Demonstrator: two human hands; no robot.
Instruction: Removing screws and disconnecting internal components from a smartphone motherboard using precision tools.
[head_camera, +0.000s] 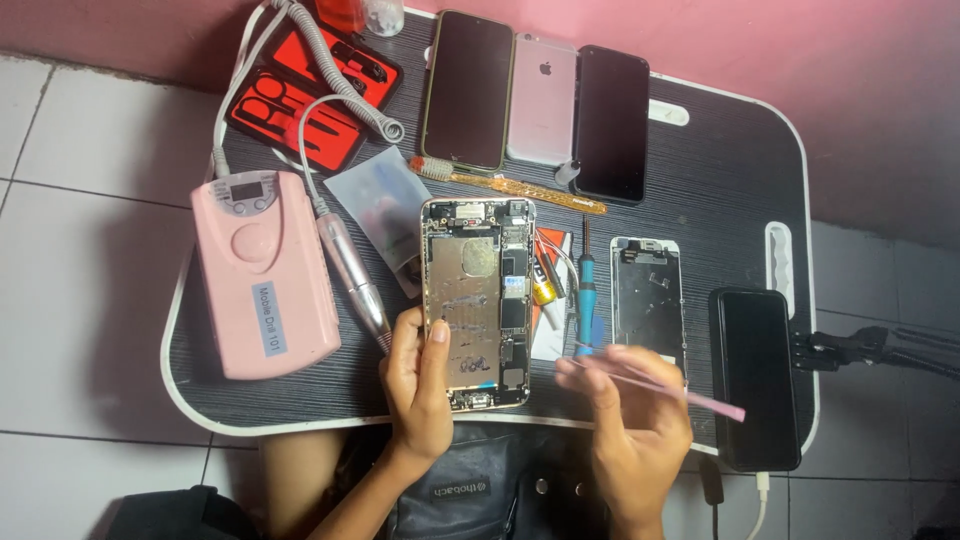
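Observation:
An opened phone chassis (477, 300) with bare metal and circuit parts lies face up in the middle of the dark lap table (720, 170). My left hand (418, 385) grips its lower left edge, thumb on the side. My right hand (625, 420) is to the right of it, fingers closed on a thin pink pry stick (690, 393) that points left toward the chassis; the stick is blurred. A removed screen assembly (648, 297) lies just beyond my right hand.
Three phones (545, 100) lie side by side at the back, and a black phone (755, 375) on a cable lies at right. A pink drill box (262, 270) with handpiece (352, 280) stands at left. Blue screwdriver (586, 290), orange tool (520, 187) and red tool kit (305, 100) lie around.

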